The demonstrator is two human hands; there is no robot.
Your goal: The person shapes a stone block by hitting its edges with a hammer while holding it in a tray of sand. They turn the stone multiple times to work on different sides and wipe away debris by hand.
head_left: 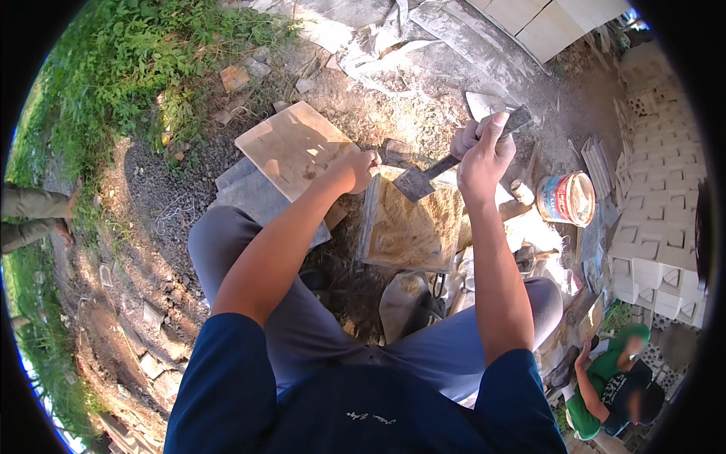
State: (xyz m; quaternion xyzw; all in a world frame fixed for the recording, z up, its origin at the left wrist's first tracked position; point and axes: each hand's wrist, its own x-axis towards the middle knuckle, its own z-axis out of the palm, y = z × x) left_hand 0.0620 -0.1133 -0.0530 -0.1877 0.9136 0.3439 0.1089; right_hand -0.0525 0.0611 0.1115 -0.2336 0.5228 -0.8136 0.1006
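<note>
Between my knees sits a square slab or shallow mould (423, 227) with a rough, sandy-yellow face and pale edges. My left hand (358, 171) is closed at its far left corner, where the fingertips are partly hidden. In my right hand (485, 153), fingers wrap round a dark scraper-like tool (415, 184). Its flat, squarish blade points left, over the slab's far edge, and its thick dark end sticks out past my thumb. Whether the blade touches the slab I cannot tell. Beside my left forearm lies a flat tan board (296, 144), over grey sheets (246, 185).
A round tub (566, 199) with a coloured label stands to the right. Pale blocks (658, 204) are stacked along the right side. Two people in green (605, 386) are at lower right, and another person's legs (34, 213) show at far left. Green plants (144, 53) grow upper left.
</note>
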